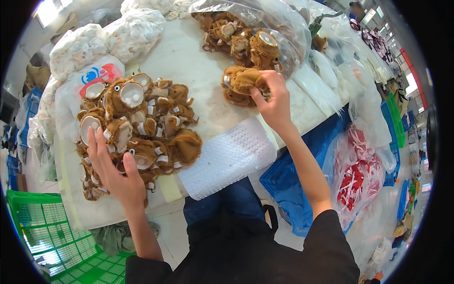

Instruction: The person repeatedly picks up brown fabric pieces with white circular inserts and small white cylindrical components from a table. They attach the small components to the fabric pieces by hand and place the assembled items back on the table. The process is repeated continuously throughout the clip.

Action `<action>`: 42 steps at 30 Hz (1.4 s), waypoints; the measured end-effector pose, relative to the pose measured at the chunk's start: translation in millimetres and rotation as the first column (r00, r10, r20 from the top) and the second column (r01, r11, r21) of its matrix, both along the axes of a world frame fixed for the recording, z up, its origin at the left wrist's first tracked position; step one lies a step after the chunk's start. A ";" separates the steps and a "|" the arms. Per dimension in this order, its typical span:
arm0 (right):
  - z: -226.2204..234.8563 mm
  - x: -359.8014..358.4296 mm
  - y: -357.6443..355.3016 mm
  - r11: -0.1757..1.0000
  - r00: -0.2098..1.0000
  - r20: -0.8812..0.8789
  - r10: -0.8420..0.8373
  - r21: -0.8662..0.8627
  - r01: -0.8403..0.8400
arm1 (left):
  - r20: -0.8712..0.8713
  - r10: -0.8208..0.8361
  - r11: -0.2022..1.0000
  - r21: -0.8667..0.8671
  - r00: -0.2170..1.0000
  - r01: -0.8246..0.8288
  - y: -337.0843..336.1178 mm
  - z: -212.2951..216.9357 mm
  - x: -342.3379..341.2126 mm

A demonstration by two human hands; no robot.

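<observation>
Head view shows us at a white tabletop (189,61) strewn with unstuffed brown plush skins. Our right hand (273,102) is clamped on one brown plush piece (241,83) at upper centre of the frame, fingers pinched into its fabric just below a clear plastic bag (279,28) that holds more of the same pieces. Our left hand (113,170) lies flat with its fingers spread apart on the lower edge of a big pile of plush skins (142,128) at centre left — it grips nothing, only presses on the heap.

As far as we can judge, the work is partway along: the pile at left is large, yet the bag at upper centre is far from empty, so a good many pieces look left to handle. A bubbled white plastic sheet (227,158) lies at the near edge between our arms, and a green crate (52,236) sits at lower left — neither touched.
</observation>
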State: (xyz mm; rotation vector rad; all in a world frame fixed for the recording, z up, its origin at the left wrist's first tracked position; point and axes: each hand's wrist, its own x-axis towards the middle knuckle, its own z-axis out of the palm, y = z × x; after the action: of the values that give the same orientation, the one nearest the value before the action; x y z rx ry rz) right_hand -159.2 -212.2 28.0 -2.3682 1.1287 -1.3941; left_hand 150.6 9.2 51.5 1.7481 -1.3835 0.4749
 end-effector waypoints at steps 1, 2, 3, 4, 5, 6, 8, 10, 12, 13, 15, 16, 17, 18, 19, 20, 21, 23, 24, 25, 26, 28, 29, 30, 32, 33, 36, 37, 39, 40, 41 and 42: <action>7.1 1.4 12.0 0.988 0.992 0.126 0.028 0.145 -0.047 | -0.010 -0.031 0.999 -0.037 0.999 0.030 5.7 5.1 -7.2; 15.8 3.1 24.0 0.954 0.967 0.253 0.036 0.279 -0.108 | -0.018 -0.062 0.995 -0.075 0.998 0.060 8.4 9.5 -15.4; 28.4 8.6 35.4 0.942 0.948 0.301 0.103 0.276 -0.190 | -0.050 -0.136 0.986 -0.105 0.989 0.130 9.1 15.4 -26.0; 39.0 10.3 47.3 0.875 0.923 0.363 0.131 0.395 -0.279 | -0.192 -0.308 0.945 -0.174 0.932 0.277 8.4 5.7 -34.1; 47.4 11.5 58.4 0.784 0.892 0.427 0.147 0.499 -0.369 | -0.349 -0.419 0.907 -0.196 0.838 0.372 6.5 2.5 -48.1; 54.7 8.0 69.9 0.676 0.860 0.493 0.133 0.590 -0.443 | -0.495 -0.516 0.853 -0.228 0.699 0.469 1.5 3.9 -66.3; 56.6 9.0 86.0 0.610 0.870 0.458 0.180 0.642 -0.464 | -0.697 -0.564 0.761 -0.233 0.442 0.605 -12.2 4.5 -92.5; 47.9 15.6 99.6 0.641 0.883 0.420 0.209 0.623 -0.448 | -0.837 -0.544 0.646 -0.376 0.056 0.664 -21.0 -5.5 -111.8; 36.3 18.6 112.8 0.684 0.909 0.383 0.163 0.621 -0.384 | -0.920 -0.386 0.672 -0.329 -0.066 0.664 -13.9 -3.5 -124.9; 32.3 19.4 118.1 0.707 0.911 0.388 0.139 0.605 -0.366 | -0.916 -0.395 0.689 -0.349 -0.075 0.635 -14.3 -8.4 -129.8; 23.0 19.2 127.1 0.728 0.909 0.408 0.087 0.597 -0.338 | -0.911 -0.404 0.704 -0.372 -0.090 0.605 -16.6 -14.2 -136.7; 15.8 18.3 130.9 0.726 0.905 0.422 0.059 0.604 -0.329 | -0.908 -0.408 0.712 -0.382 -0.095 0.589 -15.9 -17.6 -139.1; 8.8 16.4 134.5 0.725 0.900 0.435 0.031 0.610 -0.319 | -0.911 -0.401 0.704 -0.375 -0.098 0.604 -12.6 -24.2 -137.5; 1.7 14.0 137.3 0.710 0.901 0.434 0.006 0.632 -0.310 | -0.917 -0.388 0.691 -0.355 -0.091 0.630 -9.5 -27.1 -138.8; -5.3 11.4 140.1 0.695 0.901 0.433 -0.019 0.653 -0.299 | -0.923 -0.375 0.677 -0.335 -0.084 0.655 -6.5 -29.5 -140.2; -10.2 9.1 143.2 0.680 0.901 0.431 -0.044 0.674 -0.289 | -0.929 -0.363 0.662 -0.315 -0.077 0.680 -3.0 -32.0 -141.6; -12.7 9.4 146.8 0.697 0.902 0.427 -0.068 0.667 -0.263 | -0.916 -0.388 0.619 -0.344 -0.106 0.706 2.4 -35.2 -142.0; -17.1 12.3 158.4 0.729 0.900 0.419 -0.117 0.652 -0.208 | -0.926 -0.342 0.567 -0.340 -0.162 0.750 13.8 -32.9 -138.3; -18.8 12.5 161.2 0.721 0.896 0.417 -0.152 0.667 -0.188 | -0.928 -0.320 0.538 -0.344 -0.191 0.770 15.8 -31.6 -137.7; -21.5 12.6 163.6 0.713 0.890 0.415 -0.187 0.681 -0.168 | -0.917 -0.391 0.535 -0.295 -0.077 0.792 15.4 -32.5 -142.8; -24.2 11.8 165.9 0.703 0.884 0.412 -0.222 0.696 -0.148 | -0.921 -0.387 0.543 -0.272 -0.050 0.794 16.9 -33.4 -145.6; -29.9 8.9 168.7 0.711 0.901 0.367 -0.233 0.696 -0.099 | -0.923 -0.385 0.560 -0.230 0.005 0.796 20.4 -35.8 -149.5; -31.9 7.6 169.9 0.715 0.908 0.343 -0.239 0.695 -0.075 | -0.923 -0.384 0.567 -0.253 -0.020 0.784 20.3 -38.1 -152.1; -32.8 6.5 171.2 0.719 0.908 0.341 -0.243 0.691 -0.067 | -0.931 -0.360 0.550 -0.260 -0.056 0.793 20.0 -38.2 -151.7; -34.2 4.6 172.9 0.727 0.908 0.336 -0.251 0.685 -0.052 | -0.944 -0.306 0.519 -0.276 -0.126 0.809 19.4 -38.3 -149.2; -36.6 2.4 171.7 0.748 0.921 0.316 -0.230 0.663 -0.041 | -0.942 -0.311 0.528 -0.282 -0.127 0.801 18.7 -39.4 -148.9; -40.6 -8.6 159.5 0.828 0.962 0.199 -0.189 0.559 0.047 | -0.937 -0.327 0.563 -0.301 -0.127 0.769 16.8 -47.7 -147.5; -39.0 -13.7 152.7 0.863 0.973 0.124 -0.195 0.493 0.110 | -0.935 -0.333 0.580 -0.308 -0.126 0.754 16.9 -51.4 -145.6; -39.7 -28.3 142.3 0.862 0.981 -0.017 -0.196 0.475 0.180 | -0.937 -0.324 0.623 -0.313 -0.128 0.717 17.8 -57.3 -140.6; -43.0 -34.7 138.7 0.887 0.979 -0.083 -0.186 0.414 0.203 | -0.937 -0.331 0.636 -0.305 -0.106 0.709 17.0 -56.6 -139.5; -46.7 -40.1 135.6 0.910 0.972 -0.150 -0.179 0.350 0.222 | -0.937 -0.339 0.649 -0.298 -0.084 0.700 15.7 -55.2 -138.9; -48.7 -43.2 134.2 0.929 0.961 -0.217 -0.173 0.287 0.232 | -0.937 -0.344 0.664 -0.289 -0.061 0.690 14.6 -54.8 -138.1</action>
State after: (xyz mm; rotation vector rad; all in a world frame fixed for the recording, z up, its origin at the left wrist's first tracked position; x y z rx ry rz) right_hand -202.5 -78.0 -20.8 -2.2393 1.5566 -0.9679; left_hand 12.5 23.7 -3.3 0.9991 -0.9434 -1.2582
